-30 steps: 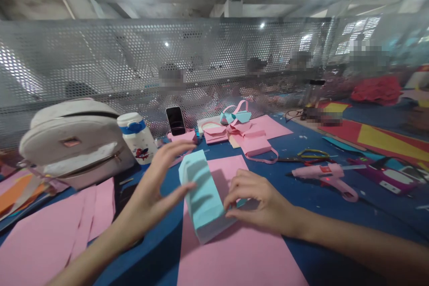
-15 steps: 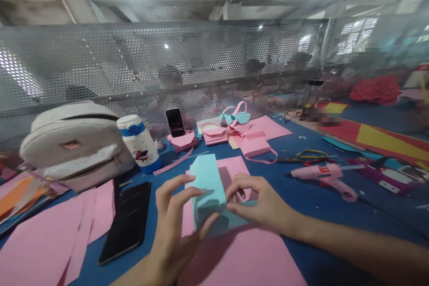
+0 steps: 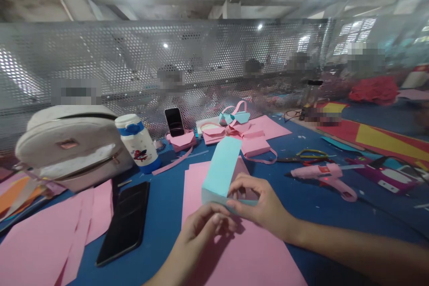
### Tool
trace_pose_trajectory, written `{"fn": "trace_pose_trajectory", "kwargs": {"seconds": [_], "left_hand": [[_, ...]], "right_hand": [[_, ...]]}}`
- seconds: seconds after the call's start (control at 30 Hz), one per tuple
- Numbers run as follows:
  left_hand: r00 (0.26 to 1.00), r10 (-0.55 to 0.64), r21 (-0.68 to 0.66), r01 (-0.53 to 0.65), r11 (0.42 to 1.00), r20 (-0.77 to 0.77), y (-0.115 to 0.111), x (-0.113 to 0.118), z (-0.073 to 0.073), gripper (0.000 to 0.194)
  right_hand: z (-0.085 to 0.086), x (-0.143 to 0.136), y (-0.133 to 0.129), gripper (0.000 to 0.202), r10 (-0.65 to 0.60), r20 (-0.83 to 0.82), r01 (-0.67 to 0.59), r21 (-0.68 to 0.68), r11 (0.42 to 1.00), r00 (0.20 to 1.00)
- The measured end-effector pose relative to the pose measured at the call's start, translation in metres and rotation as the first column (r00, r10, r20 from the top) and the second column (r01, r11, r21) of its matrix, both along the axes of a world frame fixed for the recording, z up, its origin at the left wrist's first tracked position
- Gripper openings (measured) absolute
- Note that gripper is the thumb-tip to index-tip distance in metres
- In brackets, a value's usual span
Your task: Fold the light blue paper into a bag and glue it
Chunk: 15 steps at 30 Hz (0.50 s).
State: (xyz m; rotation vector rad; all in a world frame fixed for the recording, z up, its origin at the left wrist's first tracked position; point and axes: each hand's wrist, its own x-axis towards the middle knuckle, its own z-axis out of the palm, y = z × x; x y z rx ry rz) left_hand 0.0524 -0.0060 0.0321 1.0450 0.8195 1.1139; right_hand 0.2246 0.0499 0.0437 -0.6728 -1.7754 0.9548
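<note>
A folded light-blue paper piece [image 3: 221, 163] stands over the pink sheets in front of me, its tall panel tilted up and a narrow strip running right along its lower edge. My right hand [image 3: 259, 205] pinches that strip near the bend, thumb in front and fingers curled behind. Just below the front edge is my left hand [image 3: 209, 228], its fingers loosely curled in toward the thumb and no object visible in them. Whether its fingertips touch the paper I cannot tell. Beneath both hands lie large pink paper sheets [image 3: 258, 250].
To the right lie a pink glue gun [image 3: 321, 174], scissors [image 3: 311, 156] and a purple device [image 3: 385, 176]. Small pink paper bags [image 3: 256, 145] and a propped phone [image 3: 174, 121] stand behind. Leftward are a bottle [image 3: 139, 145], backpack [image 3: 73, 147], black phone [image 3: 125, 223] and pink paper [image 3: 43, 237].
My left hand has let go of the blue paper and moved down to its front edge. The blue panel has swung to the right and up, leaning back; my right hand stays nearly in place.
</note>
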Motion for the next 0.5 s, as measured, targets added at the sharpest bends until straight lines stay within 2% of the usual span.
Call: {"fn": "trace_pose_trajectory", "kwargs": {"seconds": [0.17,0.33,0.43,0.5], "left_hand": [[1.0,-0.028,0.056,0.028,0.998,-0.013,-0.003,-0.003,0.0,0.027],[0.994,0.016,0.15,0.001,0.989,-0.11,-0.003,-0.007,-0.003,0.036],[0.979,-0.022,0.177,0.059,0.983,-0.202,-0.004,-0.01,-0.006,0.038],[0.977,-0.061,0.171,0.098,0.98,-0.205,-0.005,-0.011,-0.007,0.038]], "right_hand": [[-0.007,-0.005,-0.001,0.013,0.14,-0.03,-0.143,-0.223,0.964,0.99],[-0.012,-0.008,-0.002,0.017,0.241,-0.04,-0.24,-0.327,0.914,0.97],[-0.014,-0.007,-0.005,0.024,0.361,-0.098,-0.366,-0.436,0.822,0.928],[-0.014,-0.007,-0.007,0.033,0.416,-0.159,-0.437,-0.495,0.751,0.896]]}}
